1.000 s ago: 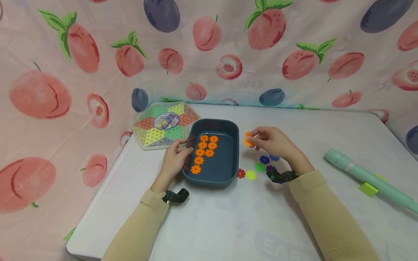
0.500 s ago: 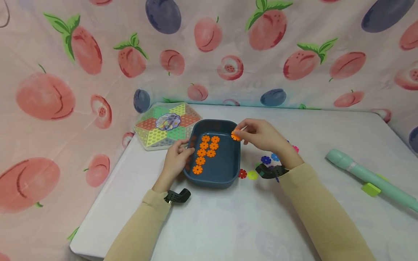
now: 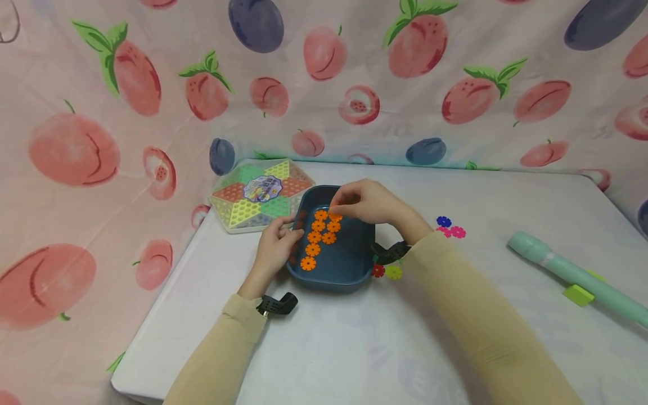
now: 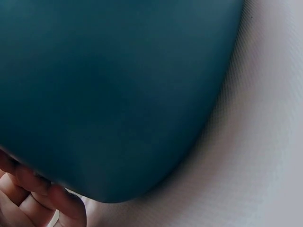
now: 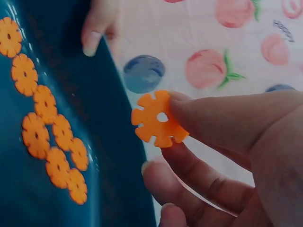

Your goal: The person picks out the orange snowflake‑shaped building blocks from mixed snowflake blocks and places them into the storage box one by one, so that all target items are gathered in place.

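Note:
A dark blue rectangular tray [image 3: 351, 253] stands on the white table with several orange snowflake discs [image 3: 314, 237] lying in two rows inside. My left hand [image 3: 272, 246] grips the tray's left side, thumb over the rim. In the left wrist view its fingers [image 4: 33, 187] sit against the tray's outer wall [image 4: 118, 104]. My right hand [image 3: 372, 203] reaches over the tray's far right part. Between thumb and forefinger it pinches one orange snowflake disc [image 5: 148, 118], held above the tray, its notched edge and centre hole showing in the right wrist view.
Right of the tray lie a red disc [image 3: 378, 270], a yellow disc [image 3: 394, 272], a blue disc [image 3: 444, 221] and pink discs [image 3: 458, 232]; my right forearm covers some table there. A star-patterned game board [image 3: 243, 194] lies behind left. A mint-green rod [image 3: 567, 273] lies far right by a lime block [image 3: 578, 295].
My right hand has moved left with the orange disc, from right of the tray across its right rim to above the inside. My left hand stays on the tray.

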{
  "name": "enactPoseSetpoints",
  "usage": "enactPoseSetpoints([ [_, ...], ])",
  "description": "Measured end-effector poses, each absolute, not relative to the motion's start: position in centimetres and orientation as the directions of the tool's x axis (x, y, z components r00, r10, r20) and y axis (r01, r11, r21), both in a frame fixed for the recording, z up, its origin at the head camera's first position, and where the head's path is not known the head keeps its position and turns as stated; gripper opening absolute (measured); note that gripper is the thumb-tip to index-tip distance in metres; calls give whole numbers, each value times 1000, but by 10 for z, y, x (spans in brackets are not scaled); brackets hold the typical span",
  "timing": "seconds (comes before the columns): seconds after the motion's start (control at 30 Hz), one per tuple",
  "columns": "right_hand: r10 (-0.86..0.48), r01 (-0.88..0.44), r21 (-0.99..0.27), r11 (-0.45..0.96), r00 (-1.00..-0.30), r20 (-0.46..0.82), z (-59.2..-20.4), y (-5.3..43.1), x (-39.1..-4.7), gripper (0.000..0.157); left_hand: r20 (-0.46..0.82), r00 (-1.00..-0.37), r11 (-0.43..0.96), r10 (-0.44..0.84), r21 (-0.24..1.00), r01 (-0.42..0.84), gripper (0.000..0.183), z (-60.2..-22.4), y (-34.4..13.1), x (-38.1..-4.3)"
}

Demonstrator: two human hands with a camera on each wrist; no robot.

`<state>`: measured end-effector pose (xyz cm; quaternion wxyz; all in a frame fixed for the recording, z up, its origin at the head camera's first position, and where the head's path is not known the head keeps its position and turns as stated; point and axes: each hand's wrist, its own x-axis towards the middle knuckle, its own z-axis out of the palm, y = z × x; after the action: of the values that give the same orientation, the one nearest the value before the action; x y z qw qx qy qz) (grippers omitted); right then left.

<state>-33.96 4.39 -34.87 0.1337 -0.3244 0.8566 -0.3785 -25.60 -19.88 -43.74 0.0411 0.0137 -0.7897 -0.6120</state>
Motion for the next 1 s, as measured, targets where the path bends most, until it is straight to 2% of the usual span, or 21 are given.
enactPoseSetpoints([
  [0.2, -690, -501, -666, 553, -723, -29, -357, 22, -343, 12, 56, -996, 257, -73, 966, 36, 46, -437, -199, -256],
  [0.6, -669, -436, -640, 632, -724, -167, -382, 8, -347, 13, 65, -996, 257, -66, 965, 46, 46, -437, -198, -256],
  [1.0, -709, -466, -596, 654, -652, -269, -384, 7, -347, 10, 72, -995, 261, -68, 964, 52, 46, -438, -199, -256],
])
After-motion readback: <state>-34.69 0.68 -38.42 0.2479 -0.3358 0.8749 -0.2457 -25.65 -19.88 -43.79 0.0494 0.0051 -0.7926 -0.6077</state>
